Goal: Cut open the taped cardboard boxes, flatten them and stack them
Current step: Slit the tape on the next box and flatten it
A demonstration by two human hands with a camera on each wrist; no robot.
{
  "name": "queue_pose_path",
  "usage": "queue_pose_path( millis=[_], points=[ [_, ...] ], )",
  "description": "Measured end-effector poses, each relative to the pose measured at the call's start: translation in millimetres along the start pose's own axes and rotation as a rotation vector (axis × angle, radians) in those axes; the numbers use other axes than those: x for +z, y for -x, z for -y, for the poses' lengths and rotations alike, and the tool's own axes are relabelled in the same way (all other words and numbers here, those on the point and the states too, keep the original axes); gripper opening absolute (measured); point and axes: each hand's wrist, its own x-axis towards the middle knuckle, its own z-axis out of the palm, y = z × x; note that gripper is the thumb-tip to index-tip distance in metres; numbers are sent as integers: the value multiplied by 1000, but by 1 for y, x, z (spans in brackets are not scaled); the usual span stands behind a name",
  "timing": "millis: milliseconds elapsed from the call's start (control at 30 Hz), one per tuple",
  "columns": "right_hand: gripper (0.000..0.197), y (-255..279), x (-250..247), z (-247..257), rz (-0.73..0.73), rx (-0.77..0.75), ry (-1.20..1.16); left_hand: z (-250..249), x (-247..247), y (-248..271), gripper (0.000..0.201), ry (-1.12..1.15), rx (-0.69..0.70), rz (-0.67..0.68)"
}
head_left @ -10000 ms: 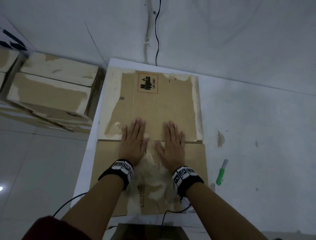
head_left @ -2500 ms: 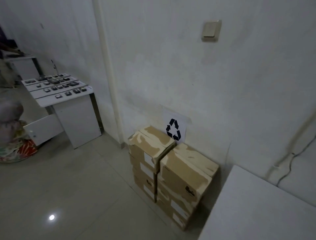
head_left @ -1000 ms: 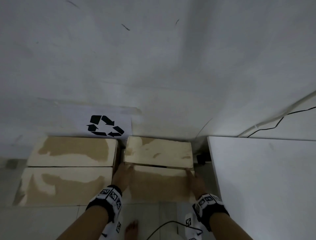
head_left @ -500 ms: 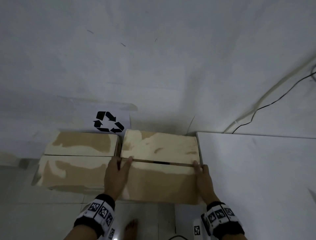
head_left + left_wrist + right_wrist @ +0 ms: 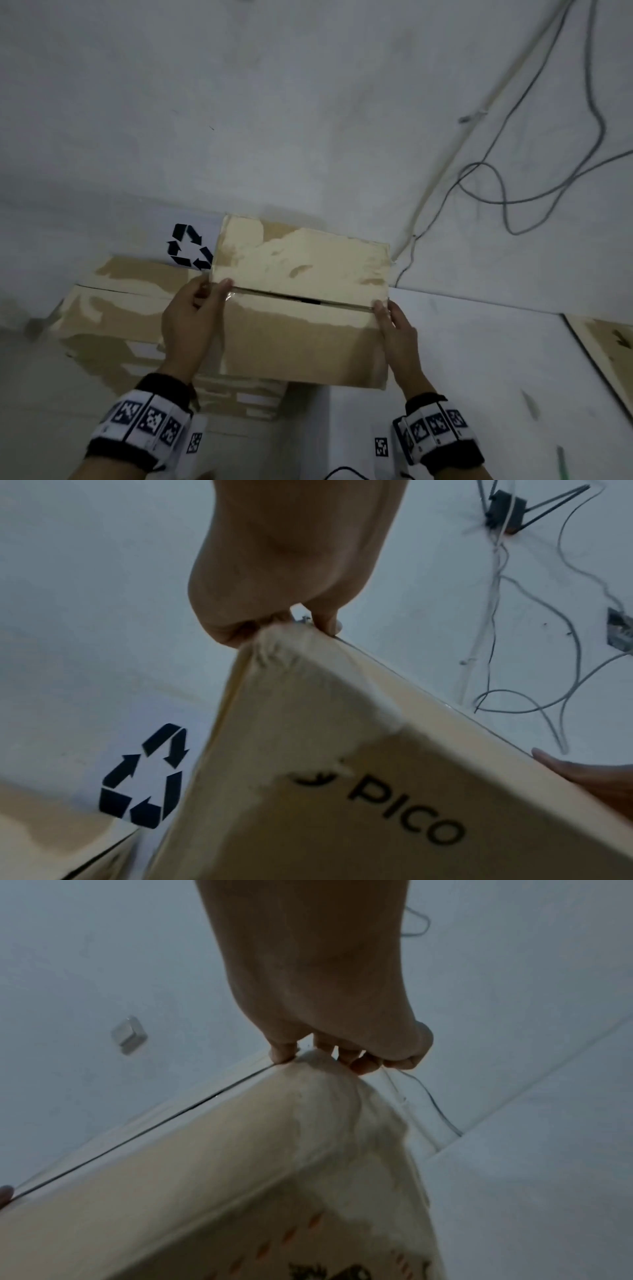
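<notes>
A taped brown cardboard box (image 5: 301, 329), its top seam slightly gaping, is held up in front of the wall between both hands. My left hand (image 5: 195, 315) grips its left end with the thumb on the top seam. My right hand (image 5: 394, 329) grips the right end the same way. In the left wrist view the left hand (image 5: 284, 561) pinches the corner of the box (image 5: 342, 777), whose side reads "PICO". The right wrist view has the right hand (image 5: 325, 988) curled over the other corner of the box (image 5: 240, 1177).
A stack of more taped boxes (image 5: 113, 308) stands on the floor at left under a recycling sign (image 5: 188, 246). The white table (image 5: 479, 359) lies to the right, with flattened cardboard (image 5: 613, 349) at its far right and a green cutter (image 5: 561, 462) near the bottom. Cables (image 5: 496, 178) hang on the wall.
Both hands took hold of the top right box and lifted it off the stack. It now sits higher and further right, partly over the table's edge.
</notes>
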Motion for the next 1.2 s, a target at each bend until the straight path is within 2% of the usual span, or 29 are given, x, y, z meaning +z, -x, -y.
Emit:
queue_pose_path(
  millis=[67, 167, 200, 233, 300, 400, 467, 533, 567, 600, 667, 733, 767, 833, 933, 1000, 1033, 1100, 1200],
  points=[
    [38, 16, -39, 3, 3, -78, -11, -13, 14, 20, 29, -55, 34, 36],
    [28, 37, -98, -3, -30, -122, 37, -34, 42, 50, 31, -130, 61, 81],
    [25, 36, -106, -8, -50, -125, 55, -35, 48, 54, 30, -155, 81, 84],
    [24, 44, -135, -16, -94, -121, 71, -50, 64, 69, 30, -167, 116, 102],
    [26, 42, -147, -23, -112, -90, 80, -53, 77, 74, 27, -178, 126, 104],
    [23, 56, -188, -44, -215, -63, 4, -67, 115, 91, 21, -176, 175, 219],
    [15, 63, -203, -57, -270, -59, -85, -70, 138, 97, 17, -120, 116, 336],
    [22, 69, -212, -70, -315, -49, -240, -76, 159, 104, 19, -45, 22, 472],
    [27, 72, -216, -76, -329, -51, -310, -80, 167, 107, 21, 36, -72, 557],
    [32, 74, -219, -83, -333, -50, -378, -85, 174, 110, 25, 161, -187, 644],
    [36, 78, -228, -97, -344, -39, -439, -94, 188, 116, 49, 429, -400, 788],
    [27, 80, -235, -108, -374, -16, -472, -103, 196, 120, 63, 571, -458, 899],
    [26, 81, -238, -113, -401, -7, -513, -108, 199, 122, 63, 618, -469, 942],
    [35, 82, -240, -121, -429, 3, -564, -110, 209, 124, 52, 698, -526, 954],
    [38, 76, -244, -137, -450, 45, -634, -100, 227, 129, 40, 625, -477, 896],
    [46, 67, -248, -146, -453, 60, -690, -88, 241, 133, 27, 718, -549, 914],
    [37, 61, -252, -151, -466, 102, -746, -80, 247, 137, 23, 797, -605, 929],
    [15, 51, -265, -163, -493, 198, -824, -64, 259, 145, 25, 850, -669, 939],
    [23, 41, -284, -187, -433, 315, -844, -38, 276, 161, 39, 704, -607, 924]
  ],
)
